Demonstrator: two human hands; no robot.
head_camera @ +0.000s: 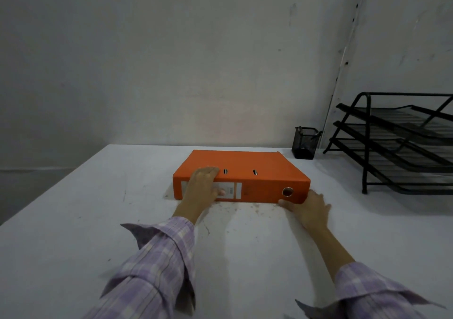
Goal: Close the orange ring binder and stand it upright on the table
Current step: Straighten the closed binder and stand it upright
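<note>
**Inspector A:** Two hands on the item. The left hand (204, 184) lies draped over the near top edge of the orange ring binder (241, 176), fingers flat on the cover, thumb down across the white spine label (229, 191). It is pressing, not clamped round anything.

**Inspector B:** And the right hand (310, 208)?

**A:** Low at the binder's right-hand near corner, fingers spread loosely against the spine's end and the tabletop (73, 220). Whether any fingers reach under the corner, I cannot tell.

**B:** Reason for that placement?

**A:** In my judgement, one hand steadies the cover shut while the other seeks purchase to tip it up. The binder already lies closed and flat at centre frame, spine toward the camera; standing it up remains.

**B:** Materials?

**A:** Rigid board, smooth matt orange, boxy, with a metal-rimmed finger hole (287, 191) and two small slots near the spine. Tabletop pale, scuffed and stained just before the binder. At right of frame, a black mesh pen cup (304, 144) and a black tiered wire tray rack (392, 142), both apart from the binder.
</note>
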